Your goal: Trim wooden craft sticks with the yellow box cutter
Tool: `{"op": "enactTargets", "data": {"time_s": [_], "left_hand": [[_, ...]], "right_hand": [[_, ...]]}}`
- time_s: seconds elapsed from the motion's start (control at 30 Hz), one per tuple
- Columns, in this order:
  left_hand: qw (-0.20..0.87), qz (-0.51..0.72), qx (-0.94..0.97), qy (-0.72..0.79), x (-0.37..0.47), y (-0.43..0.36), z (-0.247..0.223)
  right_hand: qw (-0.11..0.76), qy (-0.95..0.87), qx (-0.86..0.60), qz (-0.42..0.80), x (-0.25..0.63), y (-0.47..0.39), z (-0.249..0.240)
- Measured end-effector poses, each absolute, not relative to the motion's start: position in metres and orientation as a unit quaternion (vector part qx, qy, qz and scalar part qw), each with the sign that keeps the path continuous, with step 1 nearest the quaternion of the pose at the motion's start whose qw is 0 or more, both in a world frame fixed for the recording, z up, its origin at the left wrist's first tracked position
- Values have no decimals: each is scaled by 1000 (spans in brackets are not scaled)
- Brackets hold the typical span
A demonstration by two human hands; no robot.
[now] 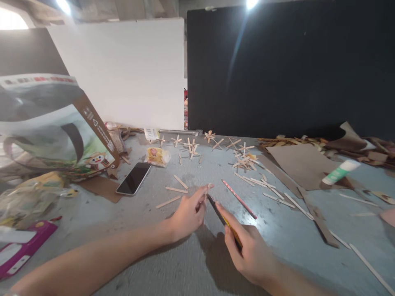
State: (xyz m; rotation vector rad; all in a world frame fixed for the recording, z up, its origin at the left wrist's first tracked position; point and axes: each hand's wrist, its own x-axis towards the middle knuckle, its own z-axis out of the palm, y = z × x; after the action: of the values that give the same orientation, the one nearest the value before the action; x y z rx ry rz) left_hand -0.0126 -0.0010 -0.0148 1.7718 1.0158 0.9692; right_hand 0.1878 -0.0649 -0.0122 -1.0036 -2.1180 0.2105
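My right hand is wrapped round a yellow and black tool, its dark tip pointing up and left to my left fingertips. My left hand is closed in a pinch at the table's middle, with a small pale piece at its fingertips that is too small to make out. A red patterned pencil lies just beyond my right hand. Three loose wooden sticks lie beyond my left forearm. Crossed-stick shapes stand farther back.
A phone, a plastic bag and a purple case lie left. Right are loose sticks, brown cardboard, a glue stick and part of another person's hand. Black and white boards stand behind the table.
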Motion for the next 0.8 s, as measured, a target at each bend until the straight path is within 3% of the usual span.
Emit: {"op": "enactTargets", "data": {"time_s": [0.27,0.53,0.8], "left_hand": [[445,376,707,400,-13,-1,-15],[354,382,756,396,-16,1,-19],[438,366,697,435,-10,-3,-9]], "right_hand": [[378,-830,-398,103,190,-64,-17],[417,-821,-383,77,191,-64,-30],[356,-828,-409,144,188,-63,-13]]}}
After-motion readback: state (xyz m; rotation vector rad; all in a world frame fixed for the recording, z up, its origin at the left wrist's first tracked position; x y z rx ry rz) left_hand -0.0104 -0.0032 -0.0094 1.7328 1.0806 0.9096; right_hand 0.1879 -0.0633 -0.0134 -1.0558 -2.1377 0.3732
